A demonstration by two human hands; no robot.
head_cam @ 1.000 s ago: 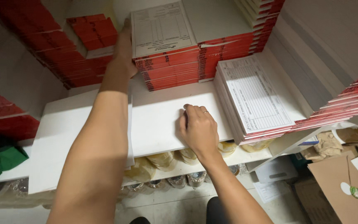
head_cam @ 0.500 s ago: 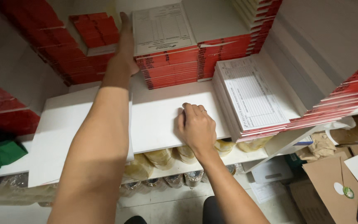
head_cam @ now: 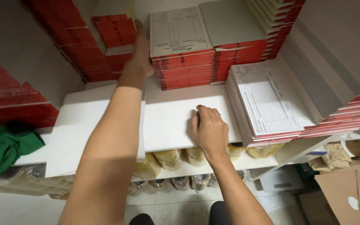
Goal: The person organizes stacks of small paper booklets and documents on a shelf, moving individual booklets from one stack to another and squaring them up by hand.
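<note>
My left hand (head_cam: 141,49) reaches far back on the shelf, its fingers flat against the left side of a pile of red-spined pads (head_cam: 180,66). A printed form sheet (head_cam: 178,31) tops that pile. My right hand (head_cam: 209,130) rests with curled fingers on a stack of white sheets (head_cam: 167,118) at the shelf's front, and a ring shows on one finger. Nothing is visible inside either hand.
More red-spined pads are piled at back left (head_cam: 105,46), beside the first pile (head_cam: 238,50) and at the right (head_cam: 267,102). A green cloth (head_cam: 5,146) lies at the left. Tape rolls (head_cam: 167,158) sit under the shelf. Brown cardboard (head_cam: 342,189) lies at lower right.
The whole scene has slid a little to the right in view. My left hand's fingers have stretched slightly further along the pile's side. My right hand stays on the white sheets.
</note>
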